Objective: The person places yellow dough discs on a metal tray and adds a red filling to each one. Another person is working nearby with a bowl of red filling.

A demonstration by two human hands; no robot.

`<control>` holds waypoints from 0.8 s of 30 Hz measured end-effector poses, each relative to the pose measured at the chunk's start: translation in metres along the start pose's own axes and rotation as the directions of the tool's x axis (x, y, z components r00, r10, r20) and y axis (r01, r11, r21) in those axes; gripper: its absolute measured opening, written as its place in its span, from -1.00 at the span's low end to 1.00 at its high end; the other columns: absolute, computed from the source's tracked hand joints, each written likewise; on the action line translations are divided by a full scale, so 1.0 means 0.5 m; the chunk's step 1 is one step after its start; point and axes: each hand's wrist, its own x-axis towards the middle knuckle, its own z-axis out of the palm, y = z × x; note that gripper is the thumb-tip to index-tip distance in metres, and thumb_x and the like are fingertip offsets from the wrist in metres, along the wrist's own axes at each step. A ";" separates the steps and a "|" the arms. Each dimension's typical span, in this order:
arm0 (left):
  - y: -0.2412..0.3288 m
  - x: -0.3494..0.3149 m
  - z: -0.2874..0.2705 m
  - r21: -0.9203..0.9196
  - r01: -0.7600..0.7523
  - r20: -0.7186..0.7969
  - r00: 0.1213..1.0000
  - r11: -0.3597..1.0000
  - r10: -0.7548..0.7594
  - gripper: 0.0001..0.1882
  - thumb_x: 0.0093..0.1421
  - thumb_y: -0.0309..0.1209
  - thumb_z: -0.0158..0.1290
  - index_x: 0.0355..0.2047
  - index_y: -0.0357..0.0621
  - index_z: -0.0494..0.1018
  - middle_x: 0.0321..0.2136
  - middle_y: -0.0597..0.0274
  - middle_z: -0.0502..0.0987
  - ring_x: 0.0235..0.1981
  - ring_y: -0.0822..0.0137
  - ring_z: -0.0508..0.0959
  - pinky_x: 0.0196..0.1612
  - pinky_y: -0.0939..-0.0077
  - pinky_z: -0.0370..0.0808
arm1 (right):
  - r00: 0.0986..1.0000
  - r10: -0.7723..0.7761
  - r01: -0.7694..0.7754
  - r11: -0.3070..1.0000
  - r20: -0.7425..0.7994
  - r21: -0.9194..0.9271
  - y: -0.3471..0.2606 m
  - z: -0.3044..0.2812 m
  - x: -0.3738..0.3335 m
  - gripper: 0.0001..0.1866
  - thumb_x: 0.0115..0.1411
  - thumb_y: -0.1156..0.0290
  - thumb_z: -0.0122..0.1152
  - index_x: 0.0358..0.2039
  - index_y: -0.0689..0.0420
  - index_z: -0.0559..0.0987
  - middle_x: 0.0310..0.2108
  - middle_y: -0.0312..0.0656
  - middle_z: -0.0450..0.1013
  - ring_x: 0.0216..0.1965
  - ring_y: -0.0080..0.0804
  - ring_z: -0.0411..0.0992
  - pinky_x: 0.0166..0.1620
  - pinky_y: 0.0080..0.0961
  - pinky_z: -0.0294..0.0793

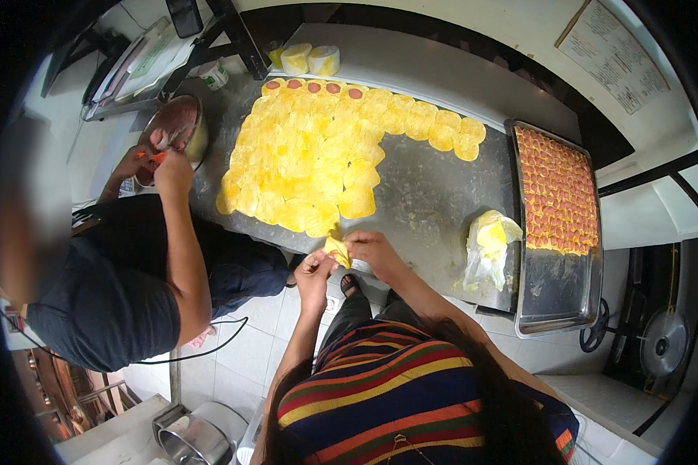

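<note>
While both hands are raised at the near edge of a grey metal table (pixel 434 209), a small folded piece of thin yellow dough (pixel 337 249) is held between them, above the floor side. It is seen as soft and creased, with pointed corners and a fleck of reddish filling. Its left side is pinched by the fingers of the left hand (pixel 314 266), its right side by those of the right hand (pixel 371 249). Beyond it, flat, overlapping yellow dough rounds (pixel 295 167) are spread, five topped with pink filling (pixel 313 87).
</note>
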 end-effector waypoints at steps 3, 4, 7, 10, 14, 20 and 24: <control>0.017 -0.012 -0.002 -0.062 0.005 -0.056 0.998 0.998 -0.008 -0.89 0.09 -0.53 0.01 -0.34 -0.25 0.44 -0.44 0.32 0.49 -0.45 0.59 0.46 -0.37 0.73 0.44 | 0.986 0.053 -0.025 0.984 -0.160 0.175 -0.005 -0.003 0.011 -0.89 0.10 0.48 -0.01 -0.33 0.18 0.40 -0.35 -0.27 0.38 -0.26 -0.48 0.38 -0.19 -0.52 0.39; 0.022 -0.017 -0.005 -0.079 -0.001 -0.075 0.997 0.997 -0.005 -0.88 0.09 -0.53 0.02 -0.33 -0.24 0.44 -0.44 0.33 0.49 -0.45 0.61 0.45 -0.38 0.75 0.43 | 0.974 0.054 -0.007 0.978 -0.220 0.208 -0.005 -0.007 0.018 -0.88 0.13 0.46 -0.04 -0.29 0.15 0.37 -0.33 -0.27 0.39 -0.26 -0.46 0.40 -0.20 -0.50 0.40; 0.027 -0.027 -0.023 -0.076 0.004 -0.100 0.995 0.997 -0.012 -0.88 0.08 -0.52 0.02 -0.33 -0.21 0.44 -0.43 0.35 0.49 -0.44 0.60 0.45 -0.38 0.75 0.43 | 0.935 -0.118 0.105 0.993 -0.335 -0.057 0.010 -0.028 0.040 -0.83 0.12 0.46 -0.03 -0.25 0.13 0.32 -0.32 -0.18 0.41 -0.28 -0.38 0.44 -0.26 -0.46 0.43; 0.016 -0.032 -0.032 -0.065 0.022 -0.107 0.994 0.998 -0.028 -0.90 0.09 -0.50 0.02 -0.35 -0.20 0.44 -0.43 0.37 0.49 -0.45 0.62 0.45 -0.38 0.76 0.43 | 0.874 -0.405 0.077 0.660 -0.268 -0.747 0.012 -0.035 0.036 -0.76 0.06 0.51 0.03 -0.22 0.15 0.31 -0.33 -0.10 0.42 -0.31 -0.30 0.45 -0.30 -0.46 0.44; 0.011 -0.031 -0.022 -0.065 0.014 -0.090 0.996 0.998 -0.020 -0.91 0.09 -0.50 0.02 -0.36 -0.19 0.45 -0.44 0.37 0.48 -0.45 0.63 0.44 -0.39 0.77 0.42 | 0.829 -0.537 0.169 0.505 -0.155 -0.846 0.045 -0.062 0.047 -0.66 -0.04 0.58 0.09 -0.21 0.17 0.30 -0.35 -0.06 0.41 -0.34 -0.25 0.45 -0.32 -0.47 0.44; 0.008 -0.026 -0.011 -0.052 0.008 -0.043 0.999 0.999 -0.010 -0.91 0.09 -0.55 0.00 -0.36 -0.22 0.43 -0.48 0.38 0.47 -0.49 0.64 0.42 -0.41 0.80 0.40 | 0.722 -0.691 0.223 0.170 0.045 -0.960 -0.003 -0.027 0.015 -0.68 -0.09 0.58 0.15 -0.26 0.19 0.37 -0.35 -0.11 0.42 -0.36 -0.32 0.45 -0.32 -0.51 0.43; 0.001 -0.012 0.010 -0.064 -0.018 -0.010 1.000 0.998 0.017 -0.91 0.08 -0.59 0.00 -0.37 -0.26 0.42 -0.51 0.37 0.45 -0.53 0.63 0.40 -0.46 0.80 0.36 | 0.878 -0.456 0.401 0.529 0.148 -0.748 -0.051 0.019 -0.029 -0.70 -0.16 0.54 0.26 -0.35 0.21 0.45 -0.38 -0.15 0.44 -0.38 -0.41 0.45 -0.30 -0.57 0.42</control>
